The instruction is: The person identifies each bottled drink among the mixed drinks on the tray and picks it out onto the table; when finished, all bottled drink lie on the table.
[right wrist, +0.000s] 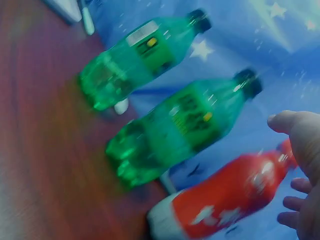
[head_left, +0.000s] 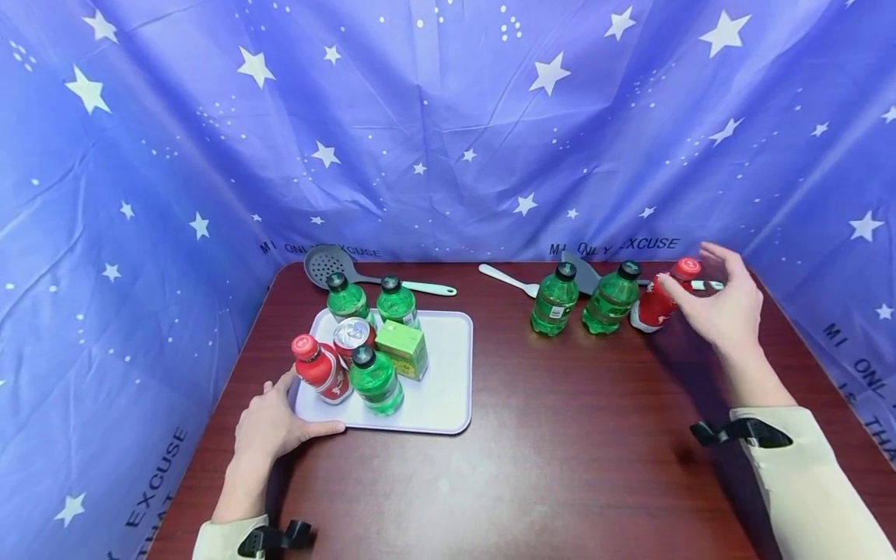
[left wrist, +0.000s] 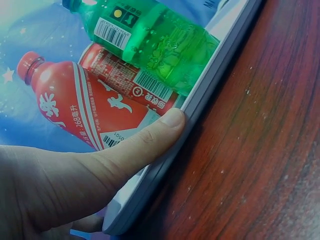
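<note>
At the front left corner of the white tray, my left hand holds the rim, its thumb laid along the front edge. On the tray stand a red bottle, a red can, a green carton, a front green bottle and two rear green bottles. My right hand is spread around the upper part of another red bottle, upright at the right; a gap shows between thumb and bottle in the right wrist view.
Two green bottles stand left of the right-hand red bottle. Behind them lie a white-handled utensil and a grey spatula. A slotted spoon lies behind the tray. A starry blue cloth surrounds the brown table.
</note>
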Motion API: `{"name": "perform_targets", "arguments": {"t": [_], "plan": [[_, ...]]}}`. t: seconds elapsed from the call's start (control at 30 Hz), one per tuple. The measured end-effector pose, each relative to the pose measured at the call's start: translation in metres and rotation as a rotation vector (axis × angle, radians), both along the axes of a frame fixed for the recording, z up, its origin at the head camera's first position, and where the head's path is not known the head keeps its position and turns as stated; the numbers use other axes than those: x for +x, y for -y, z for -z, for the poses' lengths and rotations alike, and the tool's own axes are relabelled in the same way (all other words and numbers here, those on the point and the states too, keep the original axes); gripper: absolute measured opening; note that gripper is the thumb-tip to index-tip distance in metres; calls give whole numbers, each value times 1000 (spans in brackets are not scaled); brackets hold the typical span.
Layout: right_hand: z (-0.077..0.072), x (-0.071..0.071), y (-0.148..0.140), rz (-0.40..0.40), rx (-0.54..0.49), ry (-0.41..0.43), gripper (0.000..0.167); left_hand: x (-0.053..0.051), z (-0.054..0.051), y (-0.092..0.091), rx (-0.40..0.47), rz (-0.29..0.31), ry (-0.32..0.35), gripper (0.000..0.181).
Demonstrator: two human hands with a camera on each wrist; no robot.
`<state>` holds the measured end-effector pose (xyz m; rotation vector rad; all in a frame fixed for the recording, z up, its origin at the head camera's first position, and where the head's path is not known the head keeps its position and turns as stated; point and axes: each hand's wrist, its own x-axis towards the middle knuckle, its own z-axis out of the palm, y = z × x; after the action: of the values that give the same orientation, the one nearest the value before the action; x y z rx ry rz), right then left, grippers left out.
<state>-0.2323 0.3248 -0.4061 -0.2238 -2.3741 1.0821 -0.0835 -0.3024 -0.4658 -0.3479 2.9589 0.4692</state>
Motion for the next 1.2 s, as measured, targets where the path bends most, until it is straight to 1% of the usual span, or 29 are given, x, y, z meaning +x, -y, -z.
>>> {"name": "perform_targets", "arguments": {"t": [0.1,0.23,0.37,0.47,0.57,0.7,0.83,1.0,1.2], "plan": [[-21,-2,9,-21,-3,-76,73,-1,-2,0,-4,1,3,143],[-52,-7,28,-99,-14,-176,67,-2,-4,0,-2,6,18,143],[-82,-9,58,-192,-35,-254,59,-2,-3,0,2,9,14,145],[-96,-9,87,-276,-40,-300,57,-1,-3,1,0,11,4,145],[-106,-7,116,-384,-59,-332,56,1,-4,4,-2,12,9,145],[-114,-5,152,-533,-109,-341,57,2,-3,5,7,8,19,145],[-116,-4,182,-650,-151,-333,57,0,-1,4,15,13,31,146],[-110,-5,218,-783,-189,-305,56,-2,-1,2,13,8,43,146],[-94,-7,261,-888,-193,-236,55,-2,-2,5,4,4,50,149]]}}
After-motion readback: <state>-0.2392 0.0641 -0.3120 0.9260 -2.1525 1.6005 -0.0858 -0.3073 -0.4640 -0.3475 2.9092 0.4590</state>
